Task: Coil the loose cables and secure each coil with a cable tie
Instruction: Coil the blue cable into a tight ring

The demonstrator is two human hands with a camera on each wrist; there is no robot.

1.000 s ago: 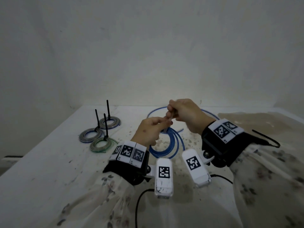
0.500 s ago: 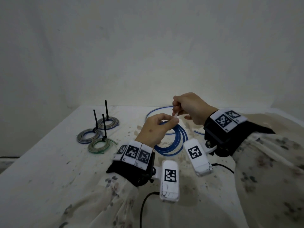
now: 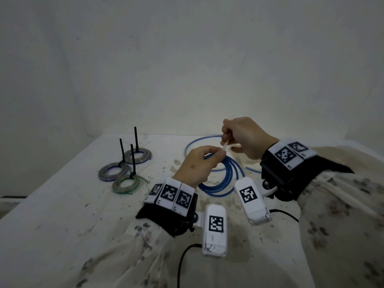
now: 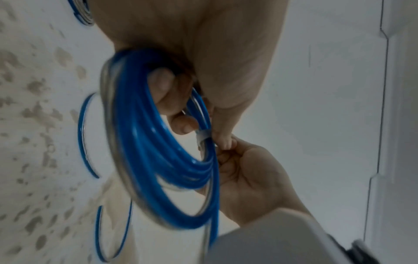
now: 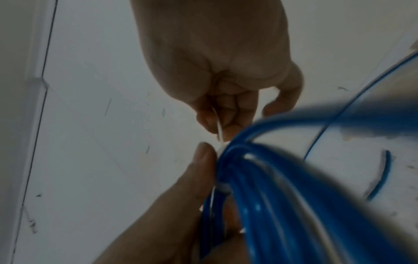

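Held off the table (image 3: 62,204): blue cable coil (image 3: 225,179), hanging below the left hand (image 3: 197,165) pinching its top. White cable tie (image 3: 224,145) slanting up from that pinch to the right hand (image 3: 243,138), fingers curled round its tail.

Blue cable coil (image 3: 223,179), seemingly white tie (image 3: 224,145), floral sleeves (image 3: 340,204)

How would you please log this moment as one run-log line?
step: tightening white cable tie | left hand: holds blue coil | right hand: pulls tie tail | done: three tied coils
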